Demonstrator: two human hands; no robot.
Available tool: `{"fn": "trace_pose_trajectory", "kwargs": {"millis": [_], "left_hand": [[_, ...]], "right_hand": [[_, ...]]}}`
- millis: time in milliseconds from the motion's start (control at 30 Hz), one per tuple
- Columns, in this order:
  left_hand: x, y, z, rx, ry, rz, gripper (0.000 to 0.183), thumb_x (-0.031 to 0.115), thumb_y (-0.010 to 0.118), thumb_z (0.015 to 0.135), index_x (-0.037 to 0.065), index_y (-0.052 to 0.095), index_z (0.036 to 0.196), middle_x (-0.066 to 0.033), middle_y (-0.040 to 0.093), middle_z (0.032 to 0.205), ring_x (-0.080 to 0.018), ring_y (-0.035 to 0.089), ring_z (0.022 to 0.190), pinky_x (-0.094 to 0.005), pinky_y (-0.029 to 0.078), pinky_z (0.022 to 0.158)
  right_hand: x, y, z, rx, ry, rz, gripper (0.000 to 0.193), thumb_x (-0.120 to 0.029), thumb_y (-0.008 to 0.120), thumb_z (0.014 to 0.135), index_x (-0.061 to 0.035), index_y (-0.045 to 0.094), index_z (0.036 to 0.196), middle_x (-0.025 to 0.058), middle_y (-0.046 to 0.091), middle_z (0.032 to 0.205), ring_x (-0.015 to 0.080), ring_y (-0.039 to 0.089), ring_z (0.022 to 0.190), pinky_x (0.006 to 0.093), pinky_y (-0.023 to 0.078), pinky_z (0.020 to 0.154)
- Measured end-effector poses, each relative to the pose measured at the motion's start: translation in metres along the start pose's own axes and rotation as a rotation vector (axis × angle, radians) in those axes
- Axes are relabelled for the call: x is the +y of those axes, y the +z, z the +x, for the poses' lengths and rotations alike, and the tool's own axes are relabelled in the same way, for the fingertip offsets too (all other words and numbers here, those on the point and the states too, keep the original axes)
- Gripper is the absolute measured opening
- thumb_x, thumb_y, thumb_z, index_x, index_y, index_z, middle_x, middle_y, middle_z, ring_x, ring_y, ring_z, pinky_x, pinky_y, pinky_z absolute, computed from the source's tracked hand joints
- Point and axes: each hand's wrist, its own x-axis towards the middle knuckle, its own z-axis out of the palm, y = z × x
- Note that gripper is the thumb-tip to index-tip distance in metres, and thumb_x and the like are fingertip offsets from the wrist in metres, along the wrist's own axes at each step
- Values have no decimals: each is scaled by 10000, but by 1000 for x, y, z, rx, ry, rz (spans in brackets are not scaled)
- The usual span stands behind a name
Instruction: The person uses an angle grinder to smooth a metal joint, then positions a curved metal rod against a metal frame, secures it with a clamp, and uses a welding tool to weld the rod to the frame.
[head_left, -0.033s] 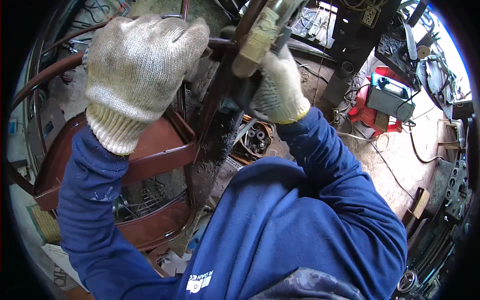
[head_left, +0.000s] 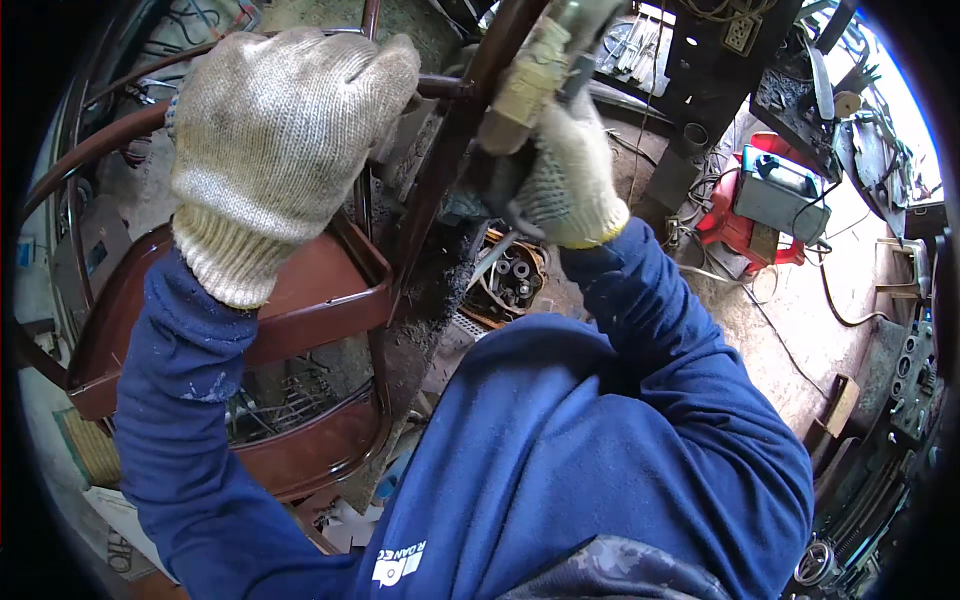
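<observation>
My left hand (head_left: 285,140), in a white knitted glove, is closed over the upper rail of a red-brown painted metal rack (head_left: 330,310). The fingers curl away under the hand, so most of the grip is hidden. To its right, my gloved right hand (head_left: 575,175) is wrapped round the dark handle of what looks like a hacksaw (head_left: 525,100), whose frame is bound with tan tape. The saw lies close against the rack's slanting upright (head_left: 440,150). Blur and the frame hide its blade and any contact point.
Below the hands sits an open box of washers and small metal parts (head_left: 515,280). At right are a red stool (head_left: 725,215) bearing a grey-green machine (head_left: 785,195), loose cables on the floor, and a wooden block (head_left: 842,405). Machinery (head_left: 905,380) lines the right edge.
My right hand and the hacksaw have shifted slightly to the right and down. My left hand and the rack stay put.
</observation>
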Motion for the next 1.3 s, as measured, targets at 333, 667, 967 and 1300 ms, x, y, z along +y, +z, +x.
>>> {"fn": "trace_pose_trajectory", "kwargs": {"millis": [333, 667, 967, 1300], "left_hand": [[-6, -6, -1, -116, 42, -7, 490, 114, 758, 699, 154, 660, 1178, -62, 701, 1017, -252, 678, 944, -377, 523, 839], [-13, 1, -5, -42, 63, -84, 534, 90, 754, 703, 150, 641, 1222, -71, 700, 1027, -260, 672, 927, -386, 527, 811], [-13, 1, -9, -113, 56, -51, 555, 92, 753, 713, 158, 630, 1250, -60, 690, 1051, -254, 661, 958, -404, 517, 849], [-13, 3, -12, -53, 52, -44, 512, 121, 747, 736, 168, 642, 1235, -53, 693, 1041, -255, 667, 943, -391, 514, 847]], "right_hand": [[12, -101, -67, -106, -250, -232, 358, -116, 746, 840, -39, 542, 1124, 56, 591, 813, 155, 603, 709, 319, 516, 649], [9, -91, -97, -109, -213, -580, 474, -87, 838, 732, -29, 581, 1126, 46, 627, 974, 128, 613, 873, 283, 507, 789], [31, -88, -88, -91, -287, -737, 480, -119, 813, 687, -25, 619, 1117, 152, 715, 952, 217, 717, 890, 345, 562, 791], [28, -84, -82, -76, -333, -843, 472, -131, 795, 675, -30, 626, 1104, 185, 710, 956, 300, 726, 884, 370, 569, 779]]}}
